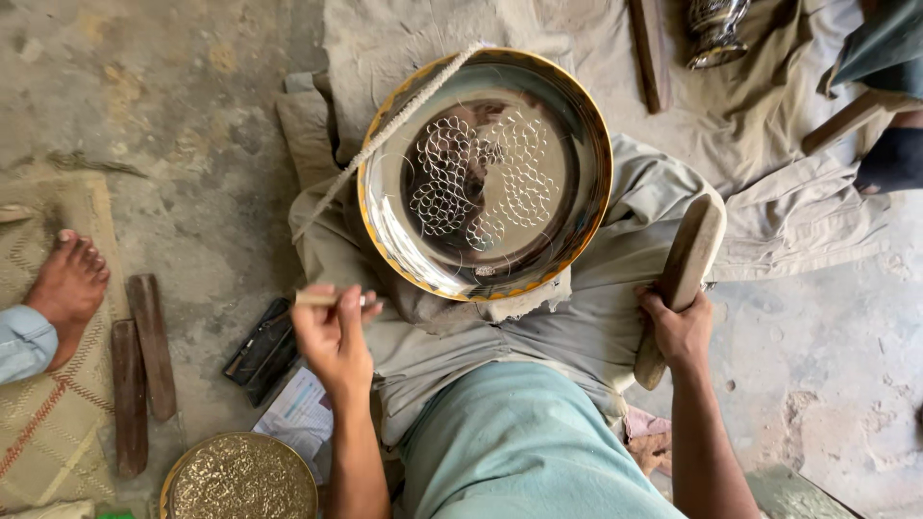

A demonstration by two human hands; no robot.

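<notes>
Cloth-covered floor, chisel (322, 299) between fingers (338, 306)

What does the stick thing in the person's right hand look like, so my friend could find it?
Start at the big shiny round metal plate with the golden rim resting on the grey cloth. Just right of it, the right hand grips a thick pale wooden mallet, rounded at its top. Unlike the two flat dark wooden sticks lying on the floor, it is held and tilted.
</notes>
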